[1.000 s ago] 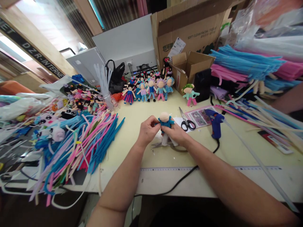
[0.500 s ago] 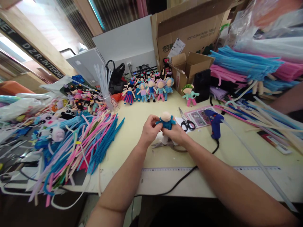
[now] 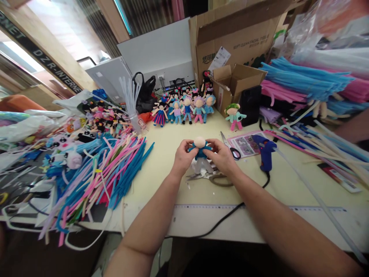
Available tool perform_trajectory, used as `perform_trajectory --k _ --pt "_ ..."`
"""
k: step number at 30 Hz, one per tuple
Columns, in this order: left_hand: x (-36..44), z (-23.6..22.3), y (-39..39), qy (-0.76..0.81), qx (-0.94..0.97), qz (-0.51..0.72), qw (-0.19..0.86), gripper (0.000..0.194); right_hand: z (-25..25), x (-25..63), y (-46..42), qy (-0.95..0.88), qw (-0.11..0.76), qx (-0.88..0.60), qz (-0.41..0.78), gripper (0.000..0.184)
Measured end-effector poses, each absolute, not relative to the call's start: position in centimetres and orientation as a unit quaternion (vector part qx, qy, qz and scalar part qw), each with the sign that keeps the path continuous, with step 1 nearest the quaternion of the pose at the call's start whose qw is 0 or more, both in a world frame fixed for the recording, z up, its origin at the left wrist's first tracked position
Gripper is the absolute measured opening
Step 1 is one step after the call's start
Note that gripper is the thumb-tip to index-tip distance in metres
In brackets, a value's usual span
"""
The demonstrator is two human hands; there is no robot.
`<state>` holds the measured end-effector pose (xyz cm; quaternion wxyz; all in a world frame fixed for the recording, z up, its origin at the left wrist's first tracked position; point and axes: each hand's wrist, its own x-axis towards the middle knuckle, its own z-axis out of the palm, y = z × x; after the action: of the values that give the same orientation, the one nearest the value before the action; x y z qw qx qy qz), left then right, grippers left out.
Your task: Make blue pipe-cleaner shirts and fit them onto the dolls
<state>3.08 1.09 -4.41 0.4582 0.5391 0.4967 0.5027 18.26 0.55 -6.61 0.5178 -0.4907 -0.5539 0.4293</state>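
Note:
Between both hands stands a small pipe-cleaner doll (image 3: 199,151) with a pale bald head, a teal top and white legs, held upright over the table. My left hand (image 3: 183,157) pinches its left arm; my right hand (image 3: 221,157) pinches its right arm. Just below the doll lie metal scissors (image 3: 210,177) with brownish handles. A second pair of scissors with black handles (image 3: 232,148) lies right of my right hand, and a blue glue gun (image 3: 265,154) stands beyond it.
Loose blue, pink and cream pipe cleaners (image 3: 103,173) pile at the left. Finished dolls (image 3: 184,107) line the back, with one green-haired doll (image 3: 234,115) by a small open carton (image 3: 230,82). Bundled pipe cleaners (image 3: 305,80) stack at the right. A ruler (image 3: 259,209) lies along the front edge.
The two hands have shifted slightly up the table with the doll, and my right hand has moved from the doll's body to its arm. The brown-handled scissors now show below the doll.

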Motion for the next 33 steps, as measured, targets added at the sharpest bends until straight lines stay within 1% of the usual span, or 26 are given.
perform_trajectory --k 2,5,8,11,13,18,25,29,33 --pt "3.2 -4.5 1.0 0.472 0.539 0.498 0.490 0.038 -6.8 18.4 0.8 -0.522 0.525 -0.481 0.470 0.039" --pt "3.6 -5.0 0.9 0.438 0.495 0.478 0.579 0.047 -6.9 18.2 0.9 -0.481 0.534 -0.457 0.523 0.042" --pt "4.2 -5.6 0.8 0.440 0.443 0.442 0.645 0.044 -6.7 17.9 0.8 -0.477 0.545 -0.444 0.527 0.042" --pt "4.2 -5.7 0.9 0.453 0.427 0.442 0.646 0.039 -6.3 17.9 0.6 -0.473 0.547 -0.443 0.530 0.043" --pt "3.9 -5.4 0.9 0.445 0.420 0.429 0.664 0.040 -5.9 18.2 0.4 -0.478 0.548 -0.439 0.527 0.039" --pt "3.0 -4.5 0.7 0.385 0.423 0.355 0.739 0.043 -4.9 19.0 0.3 -0.515 0.567 -0.414 0.493 0.025" --pt "3.2 -4.3 0.3 0.343 0.431 0.341 0.762 0.045 -4.2 19.3 -0.1 -0.574 0.586 -0.426 0.382 0.008" --pt "3.2 -4.3 0.2 0.327 0.429 0.334 0.773 0.046 -3.6 19.8 -0.1 -0.608 0.594 -0.399 0.345 0.005" --pt "3.1 -4.4 0.2 0.314 0.419 0.327 0.786 0.043 -3.0 20.3 0.2 -0.646 0.571 -0.378 0.337 0.005"
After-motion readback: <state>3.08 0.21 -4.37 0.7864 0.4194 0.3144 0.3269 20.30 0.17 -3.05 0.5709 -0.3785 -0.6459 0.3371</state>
